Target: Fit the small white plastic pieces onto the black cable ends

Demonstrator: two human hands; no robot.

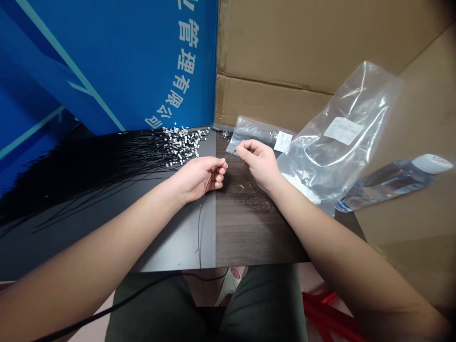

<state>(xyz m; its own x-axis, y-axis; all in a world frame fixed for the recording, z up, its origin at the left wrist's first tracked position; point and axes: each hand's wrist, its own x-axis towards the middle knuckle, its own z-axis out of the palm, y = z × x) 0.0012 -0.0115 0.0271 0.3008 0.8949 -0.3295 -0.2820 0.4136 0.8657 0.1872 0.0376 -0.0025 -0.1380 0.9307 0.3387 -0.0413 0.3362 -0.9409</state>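
My left hand (201, 176) is closed around a thin black wire (199, 228) that runs down over the table's front edge. My right hand (259, 161) pinches something tiny at the wire's upper tip, just right of the left hand. I cannot make out what is in that pinch. Both hands hover over the dark table (245, 237) near its middle.
A bundle of black wires with small white connectors (178, 142) lies at the left. Clear plastic bags (335, 142) with white labels sit at the right, beside a lying water bottle (395, 180). Blue panel and cardboard walls stand behind.
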